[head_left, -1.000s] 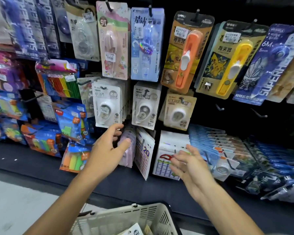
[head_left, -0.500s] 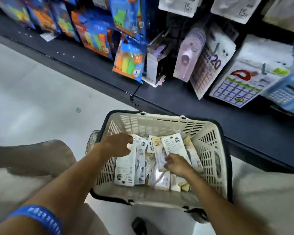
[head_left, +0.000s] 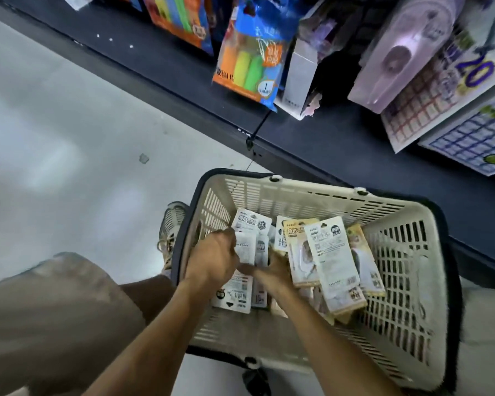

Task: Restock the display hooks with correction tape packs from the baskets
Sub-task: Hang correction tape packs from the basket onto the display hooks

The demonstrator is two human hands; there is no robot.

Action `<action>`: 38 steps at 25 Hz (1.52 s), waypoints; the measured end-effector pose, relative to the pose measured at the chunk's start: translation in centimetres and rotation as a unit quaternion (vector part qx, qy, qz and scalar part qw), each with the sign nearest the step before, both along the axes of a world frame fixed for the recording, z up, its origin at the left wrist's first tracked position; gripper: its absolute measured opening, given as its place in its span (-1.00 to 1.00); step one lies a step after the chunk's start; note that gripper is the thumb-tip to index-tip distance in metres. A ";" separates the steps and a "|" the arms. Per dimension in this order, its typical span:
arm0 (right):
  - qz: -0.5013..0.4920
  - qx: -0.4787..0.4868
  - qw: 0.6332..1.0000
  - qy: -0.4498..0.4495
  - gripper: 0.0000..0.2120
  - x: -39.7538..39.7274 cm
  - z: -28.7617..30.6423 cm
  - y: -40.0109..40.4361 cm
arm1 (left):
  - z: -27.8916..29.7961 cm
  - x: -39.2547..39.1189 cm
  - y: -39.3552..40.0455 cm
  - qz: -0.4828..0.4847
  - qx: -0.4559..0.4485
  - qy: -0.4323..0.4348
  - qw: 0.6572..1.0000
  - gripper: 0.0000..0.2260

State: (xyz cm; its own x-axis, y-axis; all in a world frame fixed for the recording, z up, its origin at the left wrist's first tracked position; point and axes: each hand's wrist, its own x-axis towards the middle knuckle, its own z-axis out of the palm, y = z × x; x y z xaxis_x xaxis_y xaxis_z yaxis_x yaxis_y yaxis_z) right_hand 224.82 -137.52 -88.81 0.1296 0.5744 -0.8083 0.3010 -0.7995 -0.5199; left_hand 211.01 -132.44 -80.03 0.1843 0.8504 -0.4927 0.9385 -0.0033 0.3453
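Two bare hands reach into the cream plastic basket (head_left: 406, 281) on the floor, where the correction tape packs lie in a loose heap. The left hand (head_left: 212, 262) is clenched around a white correction tape pack (head_left: 246, 250), while the right hand (head_left: 272, 274) digs just beside it at 3 o'clock, its fingers buried so I cannot tell its grip. Yellow-backed packs (head_left: 337, 267) lean at 3 o'clock of both hands, and the dark shelf edge (head_left: 355, 155) runs at 12 o'clock.

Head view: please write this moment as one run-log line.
left hand: gripping white packs | right hand: among packs, grip unclear | basket: on floor
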 end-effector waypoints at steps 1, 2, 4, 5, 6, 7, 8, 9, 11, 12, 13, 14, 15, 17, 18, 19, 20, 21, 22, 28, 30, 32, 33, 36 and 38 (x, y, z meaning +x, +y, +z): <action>0.001 0.002 1.000 -0.002 0.10 -0.2 0.0 0.1 | -0.1 0.3 0.3 0.012 0.023 -0.004 1.000 -0.88; 0.003 0.002 1.000 -0.003 0.17 -0.5 0.1 0.1 | -0.3 0.6 0.4 0.017 0.035 -0.010 0.999 -0.91; -0.024 -0.007 0.999 0.024 0.21 -1.6 0.1 -0.2 | -0.5 0.8 0.6 0.035 0.051 -0.038 0.997 -0.92; -0.066 -0.010 0.996 0.055 0.16 -2.3 -0.2 -0.5 | -0.5 0.9 0.6 0.047 0.056 -0.056 0.996 -0.92; -0.120 -0.005 0.989 0.089 0.06 -2.9 -0.5 -0.8 | -0.4 0.8 0.6 0.056 0.065 -0.072 0.994 -0.92; -0.164 0.000 0.980 0.111 -0.08 -3.2 -0.8 -1.0 | -0.3 0.7 0.6 0.061 0.079 -0.084 0.991 -0.92; -0.192 0.004 0.974 0.122 -0.23 -3.2 -0.9 -0.8 | 0.0 0.5 0.5 0.062 0.093 -0.096 0.989 -0.91; -0.193 0.009 0.973 0.130 -0.40 -2.8 -0.7 -0.7 | 0.3 0.4 0.4 0.062 0.103 -0.107 0.987 -0.89; -0.174 0.016 0.971 0.164 -0.62 -1.4 0.2 -0.5 | 0.9 0.2 0.2 0.069 0.111 -0.115 0.985 -0.86; -0.166 0.014 0.969 0.183 -0.66 -0.4 0.9 -0.4 | 0.9 0.1 0.3 0.084 0.112 -0.111 0.984 -0.87; -0.155 0.011 0.967 0.204 -0.66 0.8 1.7 -0.3 | 1.1 0.3 0.3 0.107 0.113 -0.112 0.981 -0.89; -0.143 0.011 0.963 0.226 -0.62 2.2 2.7 -0.2 | 1.3 0.5 0.4 0.139 0.112 -0.128 0.976 -0.89; -0.135 0.011 0.960 0.243 -0.58 3.7 3.8 -0.1 | 1.6 1.0 0.5 0.181 0.090 -0.168 0.965 -0.86; -0.131 0.017 0.955 0.266 -0.53 6.6 6.0 -0.1 | 2.9 1.9 0.8 0.275 -0.048 -0.287 0.916 -0.62; -0.130 0.024 0.952 0.277 -0.52 7.9 7.1 -0.1 | 3.5 2.5 0.8 0.298 -0.142 -0.329 0.885 -0.42; -0.128 0.032 0.948 0.289 -0.54 8.9 8.2 -0.1 | 4.0 3.0 0.8 0.305 -0.212 -0.342 0.863 -0.17; -0.125 0.040 0.945 0.300 -0.58 9.6 9.2 -0.2 | 4.4 3.3 0.5 0.308 -0.252 -0.354 0.846 0.03; -0.121 0.050 0.943 0.307 -0.61 10.1 10.2 -0.4 | 5.1 3.7 0.3 0.309 -0.264 -0.376 0.833 0.15; -0.120 0.059 0.941 0.311 -0.61 10.6 11.1 -0.6 | 5.8 4.0 0.1 0.315 -0.258 -0.399 0.822 0.20; -0.143 0.106 0.925 0.336 -0.50 12.5 16.6 -2.0 | 10.0 6.5 -1.7 0.301 -0.252 -0.482 0.783 -0.44; -0.147 0.142 0.919 0.337 -0.57 13.2 18.5 -1.5 | 12.0 7.4 -1.6 0.290 -0.244 -0.519 0.766 -0.44; -0.179 0.175 0.907 0.340 -0.66 13.9 21.3 -0.3 | 14.5 8.5 -0.8 0.281 -0.207 -0.536 0.769 -0.45; -0.193 0.193 0.904 0.328 -0.68 14.2 23.0 0.6 | 15.8 9.0 -0.2 0.282 -0.179 -0.545 0.769 -0.50; -0.195 0.292 0.913 0.207 -0.74 15.5 29.3 3.6 | 20.2 10.0 2.4 0.282 -0.098 -0.569 0.767 -0.68; -0.195 0.432 0.875 0.097 -0.80 16.7 33.9 5.1 | 23.4 10.0 4.2 0.272 -0.062 -0.579 0.766 -0.68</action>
State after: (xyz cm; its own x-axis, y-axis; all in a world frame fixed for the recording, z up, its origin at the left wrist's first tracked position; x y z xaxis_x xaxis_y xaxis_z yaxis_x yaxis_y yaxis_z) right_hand 241.53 -132.41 -54.91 0.3598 0.9250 -0.1222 -0.0687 -0.1043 -0.9922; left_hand 221.04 -128.24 -56.68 0.1947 0.9163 -0.3500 -0.1462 0.3799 0.9134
